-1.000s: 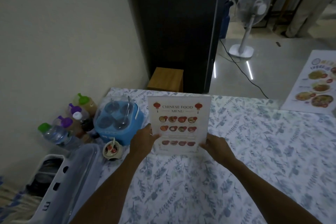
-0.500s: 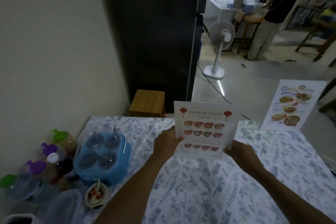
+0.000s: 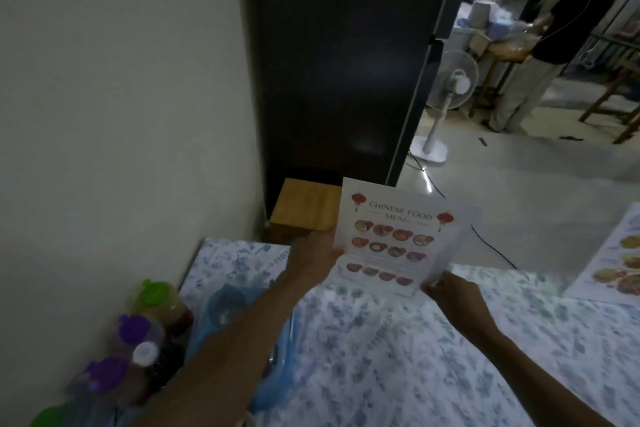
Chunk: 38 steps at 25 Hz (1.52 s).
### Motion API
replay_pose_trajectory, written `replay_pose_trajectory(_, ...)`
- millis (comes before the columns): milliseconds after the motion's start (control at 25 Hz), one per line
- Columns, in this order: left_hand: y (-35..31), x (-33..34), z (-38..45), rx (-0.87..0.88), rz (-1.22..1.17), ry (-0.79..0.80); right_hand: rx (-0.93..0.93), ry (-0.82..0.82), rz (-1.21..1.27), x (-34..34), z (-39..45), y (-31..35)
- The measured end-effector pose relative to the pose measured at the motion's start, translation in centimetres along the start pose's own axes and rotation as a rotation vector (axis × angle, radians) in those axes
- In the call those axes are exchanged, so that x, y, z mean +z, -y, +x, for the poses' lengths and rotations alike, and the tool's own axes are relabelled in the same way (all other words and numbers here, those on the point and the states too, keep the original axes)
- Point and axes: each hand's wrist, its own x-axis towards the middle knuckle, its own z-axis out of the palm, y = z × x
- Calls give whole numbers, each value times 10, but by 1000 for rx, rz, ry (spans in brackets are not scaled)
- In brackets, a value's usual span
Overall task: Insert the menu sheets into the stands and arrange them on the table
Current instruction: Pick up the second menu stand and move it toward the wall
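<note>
A white "Chinese Food Menu" sheet (image 3: 391,236), printed with red lanterns and rows of dishes, sits in a clear stand held upright near the far edge of the floral-clothed table (image 3: 398,357). My left hand (image 3: 311,258) grips its left edge. At its lower right corner my right hand (image 3: 453,293) pinches the stand. A second menu sheet (image 3: 616,260) with dish pictures shows at the right edge of the view; I cannot tell what it rests on.
Bottles with green, purple and white caps (image 3: 138,333) and a blue lidded container (image 3: 228,308) crowd the table's left side. A wooden stool (image 3: 304,210), a dark cabinet (image 3: 346,62), a standing fan (image 3: 446,97) and a person (image 3: 554,45) lie beyond.
The camera has tilted up and the menu now reaches the table's far edge, slightly tilted to the right. Both hands keep their hold on it.
</note>
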Motion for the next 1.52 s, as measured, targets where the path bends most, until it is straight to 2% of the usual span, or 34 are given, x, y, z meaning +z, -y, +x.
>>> replay_pose_trajectory(120,55,-48,12,-119,123,-31,-93,43,-1,48,35,48)
replay_pose_trajectory(240,103,-96,14,-133,234,-74,-179,92,131,90,61,95)
replay_pose_trajectory(400,154,-140,10,-200,275,-142,-174,166,215,137,91,149)
replay_pose_trajectory(600,208,-167,23,-273,125,-204,-212,199,184,179,119,196)
replay_pose_trajectory(760,239,-165,31,-332,202,-203,-180,218,177,210,132,217)
replay_pose_trajectory(920,246,-164,35,-349,413,-38,-89,215,225,236,136,223)
replay_pose_trajectory(1040,244,-161,30,-346,514,21,-71,247,215,252,138,234)
replay_pose_trajectory(1520,217,-154,14,-383,501,-145,-114,198,152,245,134,239)
